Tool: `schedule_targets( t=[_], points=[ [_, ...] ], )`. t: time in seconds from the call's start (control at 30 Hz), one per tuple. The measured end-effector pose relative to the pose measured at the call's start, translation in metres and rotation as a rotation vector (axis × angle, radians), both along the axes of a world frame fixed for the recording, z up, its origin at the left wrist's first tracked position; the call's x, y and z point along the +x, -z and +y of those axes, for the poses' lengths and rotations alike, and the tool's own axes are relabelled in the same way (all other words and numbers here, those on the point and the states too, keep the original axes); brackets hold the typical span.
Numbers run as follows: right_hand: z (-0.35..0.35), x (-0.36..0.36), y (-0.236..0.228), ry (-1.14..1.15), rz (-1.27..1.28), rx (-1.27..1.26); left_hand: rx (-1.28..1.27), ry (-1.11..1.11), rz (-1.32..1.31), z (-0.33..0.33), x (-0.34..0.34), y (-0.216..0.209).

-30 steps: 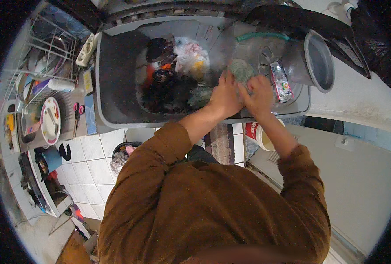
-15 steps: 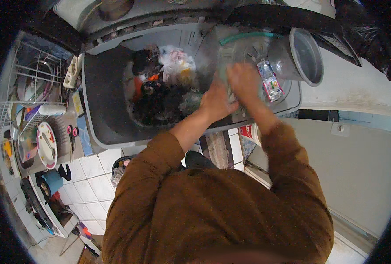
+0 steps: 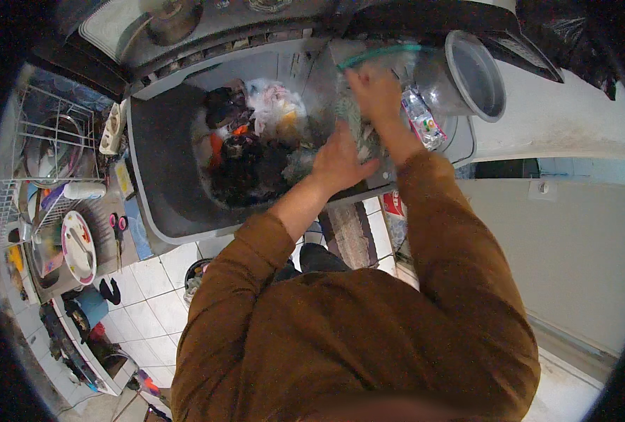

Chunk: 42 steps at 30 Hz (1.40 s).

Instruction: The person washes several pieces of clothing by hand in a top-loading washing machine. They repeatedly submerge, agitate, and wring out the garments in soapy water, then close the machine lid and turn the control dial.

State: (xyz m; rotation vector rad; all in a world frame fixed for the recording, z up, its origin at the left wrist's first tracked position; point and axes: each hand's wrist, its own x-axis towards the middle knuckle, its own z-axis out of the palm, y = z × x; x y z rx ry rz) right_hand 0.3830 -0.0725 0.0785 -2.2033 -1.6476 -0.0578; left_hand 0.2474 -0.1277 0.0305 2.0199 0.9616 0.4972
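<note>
A wet, greenish patterned cloth (image 3: 348,111) lies on the grey ribbed right side of a laundry sink (image 3: 135,165). My right hand (image 3: 377,95) is closed on its far part, knuckles up. Nearer to me, my left hand (image 3: 337,163) grips its near end, thumb stuck out to the right; its fingertips are partly hidden. A teal strip (image 3: 379,55) runs along the back, just beyond my right hand. Beside my right wrist lies a shiny printed packet (image 3: 423,119). The sink's left basin holds a soaked heap of dark clothes (image 3: 246,169) and a white, soapy cloth (image 3: 276,102).
A grey bucket (image 3: 495,84) stands at the sink's right back corner. Left of the sink are a wire dish rack (image 3: 59,119), a plate (image 3: 79,247), pink-handled scissors (image 3: 118,224) and a power strip (image 3: 113,130). Behind the sink is a stove with a pot (image 3: 175,24).
My right hand has slid away from me along the cloth, opening a gap from my left hand. The left hand has stayed near the front. The whole view has shifted slightly.
</note>
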Motion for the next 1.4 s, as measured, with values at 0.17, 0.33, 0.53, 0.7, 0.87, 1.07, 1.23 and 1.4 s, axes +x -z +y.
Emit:
schedule_targets(
  t=[0.17, 0.33, 0.53, 0.7, 0.87, 1.07, 1.23, 1.4],
  points=[
    [-0.023, 0.004, 0.022, -0.202, -0.046, 0.248, -0.108, 0.015, 0.136, 0.005, 0.0, -0.008],
    [-0.095, -0.015, 0.009, -0.221, 0.0, 0.091, 0.045, -0.035, -0.03, -0.002, -0.002, 0.01],
    [-0.023, -0.009, 0.006, -0.084, 0.088, 0.065, -0.132, 0.033, 0.167, 0.009, 0.004, 0.002],
    [-0.096, -0.02, 0.002, -0.332, 0.047, 0.144, 0.144, 0.306, 0.154, 0.013, -0.01, 0.01],
    [-0.023, -0.001, 0.03, -0.115, -0.027, 0.24, -0.096, 0.163, 0.137, 0.006, 0.001, 0.007],
    [-0.037, -0.013, 0.015, -0.158, 0.001, -0.007, -0.222, 0.216, 0.236, 0.014, -0.003, -0.002],
    [-0.094, -0.019, 0.016, -0.253, -0.073, 0.211, 0.284, 0.202, 0.144, 0.008, -0.004, 0.026],
    [-0.005, -0.001, 0.017, 0.031, 0.146, 0.139, 0.009, 0.016, 0.156, 0.008, 0.005, 0.029]
  ],
)
